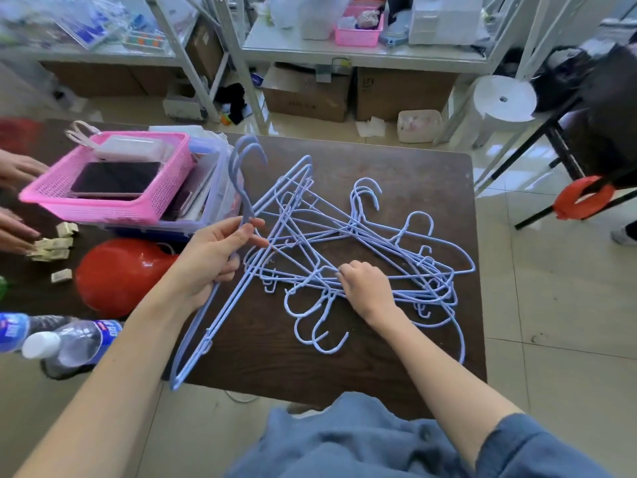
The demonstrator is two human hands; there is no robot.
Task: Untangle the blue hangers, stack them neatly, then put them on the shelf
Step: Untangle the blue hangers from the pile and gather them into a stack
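Head view: left hand (213, 260) grips freed hangers (220, 305); right hand (365, 288) pinches the tangled pile (379, 243). Pulling hard could drag snagged hooks off the table (396, 357).

1. Floor (551, 305): glossy pale tiles with thin grout lines, reflecting daylight.
2. Table (396, 174): dark brown wooden top, square-cornered, worn surface.
3. Metal racks (238, 63): pale grey angled uprights along the far side, shelves loaded with assorted goods.
4. Cardboard boxes (306, 94): stored on the floor beneath the lower rack shelf.
5. White plastic stool (499, 98): round seat with a centre hole, right of the racks.
6. Black-framed table (558, 139): at the far right, partly visible
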